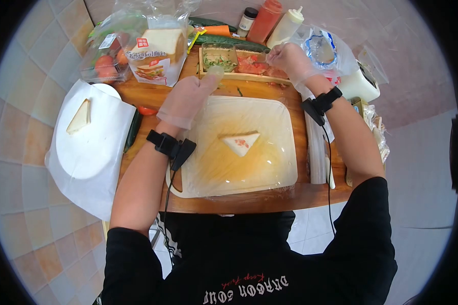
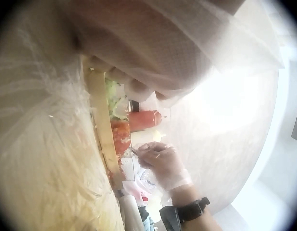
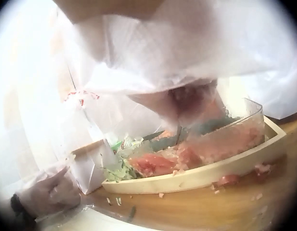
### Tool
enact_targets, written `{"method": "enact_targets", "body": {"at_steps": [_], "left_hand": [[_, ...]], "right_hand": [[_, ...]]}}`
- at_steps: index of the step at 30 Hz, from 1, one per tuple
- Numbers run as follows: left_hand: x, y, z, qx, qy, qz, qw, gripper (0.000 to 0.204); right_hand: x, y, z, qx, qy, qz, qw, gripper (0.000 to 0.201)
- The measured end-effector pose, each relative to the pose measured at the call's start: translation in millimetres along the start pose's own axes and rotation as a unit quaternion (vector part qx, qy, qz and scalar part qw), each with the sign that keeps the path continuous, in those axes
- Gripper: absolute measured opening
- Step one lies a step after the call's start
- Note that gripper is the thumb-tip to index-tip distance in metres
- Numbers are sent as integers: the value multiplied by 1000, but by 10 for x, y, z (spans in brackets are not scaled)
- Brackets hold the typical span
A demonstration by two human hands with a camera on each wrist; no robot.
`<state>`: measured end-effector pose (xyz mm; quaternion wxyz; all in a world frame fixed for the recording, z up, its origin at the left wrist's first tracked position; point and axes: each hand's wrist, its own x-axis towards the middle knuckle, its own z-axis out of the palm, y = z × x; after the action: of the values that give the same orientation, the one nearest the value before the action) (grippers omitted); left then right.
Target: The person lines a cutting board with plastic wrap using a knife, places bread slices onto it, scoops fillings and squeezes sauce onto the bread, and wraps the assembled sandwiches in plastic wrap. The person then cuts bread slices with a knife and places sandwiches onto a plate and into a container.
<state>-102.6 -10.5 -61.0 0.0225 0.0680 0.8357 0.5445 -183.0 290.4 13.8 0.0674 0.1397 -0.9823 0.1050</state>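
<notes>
In a clear plastic glove, my right hand (image 1: 292, 61) is over the right end of a wooden box (image 1: 259, 77). It pinches a thin utensil (image 2: 133, 151) that reaches into the chopped red filling; its kind I cannot tell. Shredded greens (image 1: 220, 62) fill the left compartment, with chopped tomato (image 1: 250, 64) beside them. My left hand (image 1: 183, 101), gloved too, hovers near the box's front left corner, fingers loosely bent and holding nothing. Below the hands, a triangular bread piece (image 1: 241, 144) with red bits on top lies on a plastic-wrapped cutting board (image 1: 269, 173).
At left, a bread triangle (image 1: 79, 118) lies on a paper-covered white plate (image 1: 81, 157). Bagged sliced bread (image 1: 160, 56) and packed tomatoes (image 1: 105, 68) stand behind it. Cucumbers, a red bottle (image 1: 264, 21) and a white bottle (image 1: 286, 28) line the back. A wrap roll (image 1: 317, 155) lies right.
</notes>
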Motion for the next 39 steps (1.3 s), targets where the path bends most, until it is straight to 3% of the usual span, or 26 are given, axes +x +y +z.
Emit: {"method": "enact_targets", "body": {"at_steps": [2,6,9,11,15,17,23,27,29,30,32,35,39], "left_hand": [[20,-17,-1,8,-9,-8,1000,78],[-43,59,3,0,25,7,1000,77],[-47,71,-22,17,22,-6,1000,77],[7,11,-45,8,-31,-13,999,76],[23,-20,-20,11,-15,7,1000,75],[-2,3,-28,-22,-29,-10,999,69],[-6,-2,-12,-38,-31,-18,999,67],[15,-33,-12,-23,-31,-17,999,66],[10,-26,-7,-15,-24,-20,999,64],[8,-27,-7,-15,-26,-20,999,64],[9,-19,-13,-5,-23,-23,999,64],[-12,9,-9,-17,-18,-20,999,64],[14,-29,-9,-8,-20,-15,1000,65]], "right_hand": [[12,124,35,131,-24,-4,991,15],[42,196,70,191,-36,26,981,9],[10,124,-11,292,-99,94,947,8],[20,153,-2,359,-114,118,919,6],[6,211,108,309,-32,71,948,13],[-52,119,53,189,32,30,981,16],[-86,-76,59,76,30,51,995,18],[-26,-51,110,149,10,111,983,16],[88,131,200,276,-72,111,952,21],[118,192,245,276,-71,113,952,21],[140,202,254,400,-89,140,901,28],[120,147,152,333,-99,106,932,29],[223,163,236,362,-95,152,915,29]]}}
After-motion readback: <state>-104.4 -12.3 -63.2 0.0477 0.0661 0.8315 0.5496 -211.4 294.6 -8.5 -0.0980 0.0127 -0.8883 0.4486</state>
